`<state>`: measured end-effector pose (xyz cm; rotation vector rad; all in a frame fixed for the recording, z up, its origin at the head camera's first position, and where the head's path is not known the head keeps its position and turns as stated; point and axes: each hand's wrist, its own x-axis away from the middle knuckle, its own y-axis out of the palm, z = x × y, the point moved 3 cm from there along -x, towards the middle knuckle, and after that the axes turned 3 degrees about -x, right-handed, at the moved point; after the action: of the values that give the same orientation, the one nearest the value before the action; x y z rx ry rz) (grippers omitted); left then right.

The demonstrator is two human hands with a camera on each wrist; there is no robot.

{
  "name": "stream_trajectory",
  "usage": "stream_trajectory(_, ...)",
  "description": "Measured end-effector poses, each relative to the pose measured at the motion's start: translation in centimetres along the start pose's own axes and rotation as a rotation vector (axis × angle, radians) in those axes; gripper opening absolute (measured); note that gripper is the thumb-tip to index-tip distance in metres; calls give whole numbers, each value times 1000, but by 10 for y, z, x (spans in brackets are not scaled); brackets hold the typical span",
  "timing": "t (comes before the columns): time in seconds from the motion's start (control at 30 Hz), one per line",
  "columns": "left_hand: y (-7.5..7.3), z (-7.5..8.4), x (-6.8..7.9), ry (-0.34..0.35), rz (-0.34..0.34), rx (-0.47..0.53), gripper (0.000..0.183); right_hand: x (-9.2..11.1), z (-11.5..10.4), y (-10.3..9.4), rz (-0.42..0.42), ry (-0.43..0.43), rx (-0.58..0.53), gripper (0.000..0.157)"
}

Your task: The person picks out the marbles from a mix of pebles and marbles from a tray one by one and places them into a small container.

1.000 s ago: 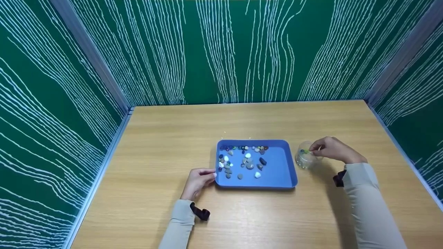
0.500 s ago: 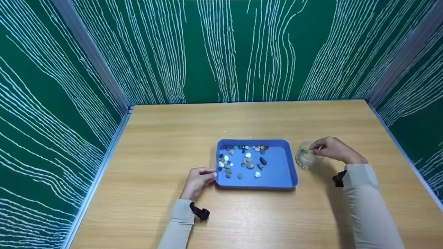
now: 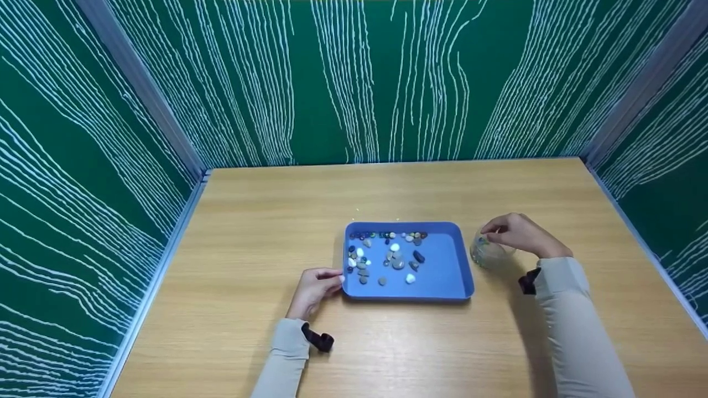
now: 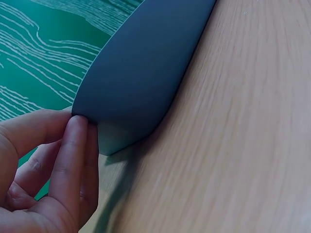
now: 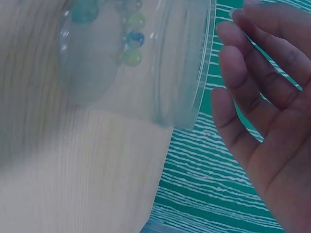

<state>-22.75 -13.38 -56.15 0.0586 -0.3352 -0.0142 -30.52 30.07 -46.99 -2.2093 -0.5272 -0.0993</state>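
Observation:
My left hand (image 3: 314, 290) pinches the left wall of a blue tray (image 3: 442, 287); the left wrist view shows its thumb and fingertips at the tray's corner. Glass marbles line the tray's far side, and grey, dark and white pebbles (image 3: 398, 264) are scattered over its left and middle. To the tray's right stands a clear plastic cup (image 3: 485, 255) with several marbles (image 5: 134, 40) inside. Over the cup's rim is my right hand (image 3: 517, 232), its fingers bent. Its thumb and index tips meet the top edge of the right wrist view, so anything between them is hidden.
A wooden table (image 3: 265, 221) carries everything, with green, white-lined panels (image 3: 343, 83) behind and at both sides. Tiny pale specks lie just beyond the tray's far edge. The cup stands close to the tray's right wall.
My right hand has moved slightly left and up over the cup's mouth. The left hand keeps its hold on the tray, and the pebbles in it look the same.

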Motion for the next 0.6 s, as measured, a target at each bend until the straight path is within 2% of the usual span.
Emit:
stream_trajectory(0.17,0,0,2,12,-14,30,33,-7,-8,5,26,-40,-1,25)
stream_trajectory(0.37,0,0,2,30,-20,57,34,-18,-19,10,20,-54,-14,26)
stream_trajectory(0.6,0,-1,1,25,-16,53,33,-33,-35,18,-1,-39,-30,25)
